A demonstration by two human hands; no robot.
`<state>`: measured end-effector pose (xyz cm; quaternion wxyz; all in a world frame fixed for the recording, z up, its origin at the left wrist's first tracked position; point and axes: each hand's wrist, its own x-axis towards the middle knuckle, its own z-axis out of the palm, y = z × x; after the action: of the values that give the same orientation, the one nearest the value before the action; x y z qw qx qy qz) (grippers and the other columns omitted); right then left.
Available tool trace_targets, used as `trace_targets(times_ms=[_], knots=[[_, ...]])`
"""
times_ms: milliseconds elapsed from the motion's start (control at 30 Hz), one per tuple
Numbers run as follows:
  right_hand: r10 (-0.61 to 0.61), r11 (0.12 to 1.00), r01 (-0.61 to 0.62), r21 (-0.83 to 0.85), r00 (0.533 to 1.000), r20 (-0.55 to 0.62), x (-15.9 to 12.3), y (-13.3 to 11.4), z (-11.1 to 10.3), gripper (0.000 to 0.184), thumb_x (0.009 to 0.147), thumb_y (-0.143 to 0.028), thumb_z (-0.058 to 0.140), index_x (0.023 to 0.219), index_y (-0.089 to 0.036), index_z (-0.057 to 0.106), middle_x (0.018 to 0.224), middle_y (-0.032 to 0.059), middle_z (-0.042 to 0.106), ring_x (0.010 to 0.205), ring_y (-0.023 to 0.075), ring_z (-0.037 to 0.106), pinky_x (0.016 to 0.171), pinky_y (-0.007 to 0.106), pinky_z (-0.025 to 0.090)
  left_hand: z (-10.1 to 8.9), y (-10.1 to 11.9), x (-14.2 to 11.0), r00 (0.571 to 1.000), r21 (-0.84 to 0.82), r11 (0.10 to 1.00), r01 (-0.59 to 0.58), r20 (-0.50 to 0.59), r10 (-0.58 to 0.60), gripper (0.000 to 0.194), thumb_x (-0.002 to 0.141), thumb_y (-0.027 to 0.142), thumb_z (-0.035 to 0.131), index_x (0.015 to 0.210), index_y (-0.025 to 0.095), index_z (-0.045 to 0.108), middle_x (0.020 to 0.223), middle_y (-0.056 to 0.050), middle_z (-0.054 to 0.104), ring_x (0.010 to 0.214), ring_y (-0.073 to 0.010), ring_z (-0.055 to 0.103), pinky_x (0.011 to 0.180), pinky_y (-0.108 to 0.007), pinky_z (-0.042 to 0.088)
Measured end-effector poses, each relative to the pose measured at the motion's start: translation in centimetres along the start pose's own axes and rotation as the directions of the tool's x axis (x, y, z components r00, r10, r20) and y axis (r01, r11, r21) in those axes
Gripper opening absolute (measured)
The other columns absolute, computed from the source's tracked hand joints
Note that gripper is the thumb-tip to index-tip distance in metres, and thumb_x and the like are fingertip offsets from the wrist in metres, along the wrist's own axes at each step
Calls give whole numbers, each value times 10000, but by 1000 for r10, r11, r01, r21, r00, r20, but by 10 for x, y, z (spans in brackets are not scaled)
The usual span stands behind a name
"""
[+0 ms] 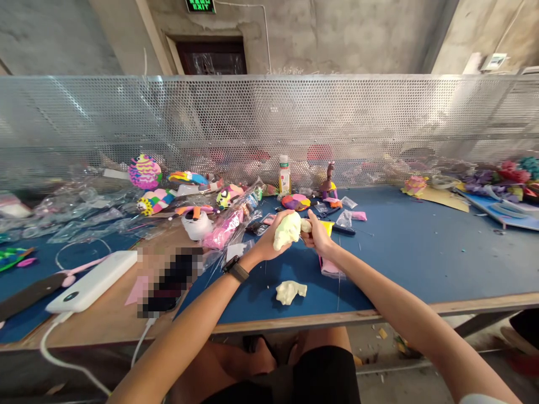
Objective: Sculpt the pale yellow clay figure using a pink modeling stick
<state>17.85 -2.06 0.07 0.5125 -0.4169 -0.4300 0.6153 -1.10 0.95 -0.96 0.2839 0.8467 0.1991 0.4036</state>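
Note:
My left hand (273, 238) is closed round a large lump of pale yellow modelling clay (287, 231), held above the blue table. Close beside it, my right hand (318, 235) pinches a smaller piece of the same clay (305, 225). I cannot tell whether the two pieces are joined. A third, irregular piece of pale clay (290, 292) lies on the table below my hands, near the front edge. Under my right forearm sits a pink packet (332, 267), and a bit of yellow wrapping (327, 226) shows behind the right hand.
A white power bank (92, 280) and a phone (170, 283), both cabled, lie at the left. Clay figures such as a white one (197, 223) and plastic bags (84, 210) crowd the left and back. A bottle (284, 175) stands before the perforated metal screen (357, 129).

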Motion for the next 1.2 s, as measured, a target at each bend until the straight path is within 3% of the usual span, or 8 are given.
trace_targets(times_ms=[133, 267, 400, 600, 700, 867, 1033, 1200], knots=[[47, 999, -45, 25, 995, -86, 1, 1, 2, 562, 957, -622, 635, 643, -256, 347, 477, -99, 253, 395, 64, 196, 368, 200, 168, 6, -8, 0, 1000, -1, 1000, -26, -12, 26, 826, 793, 234, 757, 1531, 186, 387, 1472, -167, 548, 1302, -327, 601, 1150, -508, 517], [47, 997, -40, 61, 993, -109, 3, 5, 4, 398, 941, -472, 622, 692, -246, 410, 508, -69, 374, 422, 84, 305, 373, 199, 220, 11, -11, 0, 999, 33, 999, -41, -31, 42, 804, 819, 283, 771, 1533, 192, 413, 1460, -166, 571, 1324, -342, 597, 1183, -529, 492], [22, 997, -12, 75, 991, -134, 1, -1, 2, 315, 919, -503, 601, 787, -239, 490, 582, -46, 483, 489, 117, 439, 390, 201, 277, 8, -6, -1, 998, 82, 996, -43, -45, 47, 762, 829, 284, 768, 1513, 199, 443, 1484, -167, 558, 1351, -346, 572, 1208, -544, 457], [-268, 953, 281, -113, 957, 115, -9, -11, -9, 321, 891, -537, 691, 977, -243, 595, 791, -35, 616, 695, 152, 578, 594, 252, 472, -4, 3, 1, 994, -61, 998, 33, -104, -39, 721, 862, 229, 724, 1507, 231, 401, 1448, -133, 557, 1246, -276, 629, 1109, -460, 536], [-404, 841, 421, -340, 906, 124, -11, -6, -12, 334, 916, -538, 718, 1019, -246, 593, 754, -53, 597, 687, 151, 555, 650, 266, 454, -6, 5, 1, 993, -96, 994, 48, -99, -57, 697, 860, 220, 726, 1488, 231, 425, 1445, -131, 551, 1247, -272, 621, 1102, -453, 536], [-539, 713, 487, -505, 841, 49, -10, 1, -9, 275, 978, -503, 669, 902, -271, 543, 674, -52, 568, 629, 174, 524, 624, 286, 391, -2, 9, 0, 994, -97, 994, 46, -96, -56, 697, 858, 198, 699, 1496, 227, 419, 1425, -139, 562, 1226, -274, 627, 1068, -449, 553], [-488, 790, 440, -427, 873, -3, -17, -3, -7, 257, 983, -500, 665, 901, -276, 571, 624, -53, 573, 579, 173, 521, 571, 276, 400, -1, 9, 0, 994, -72, 997, 13, -110, -20, 707, 865, 201, 695, 1509, 256, 411, 1459, -126, 540, 1287, -277, 603, 1122, -462, 528], [-477, 815, 489, -309, 871, 120, -21, -8, -8, 484, 786, -326, 869, 1224, -276, 669, 1032, 19, 738, 888, 213, 690, 672, 281, 549, -5, 4, 0, 985, -65, 998, 13, -171, -24, 697, 869, 229, 728, 1487, 249, 406, 1461, -127, 531, 1315, -293, 584, 1169, -502, 496]])
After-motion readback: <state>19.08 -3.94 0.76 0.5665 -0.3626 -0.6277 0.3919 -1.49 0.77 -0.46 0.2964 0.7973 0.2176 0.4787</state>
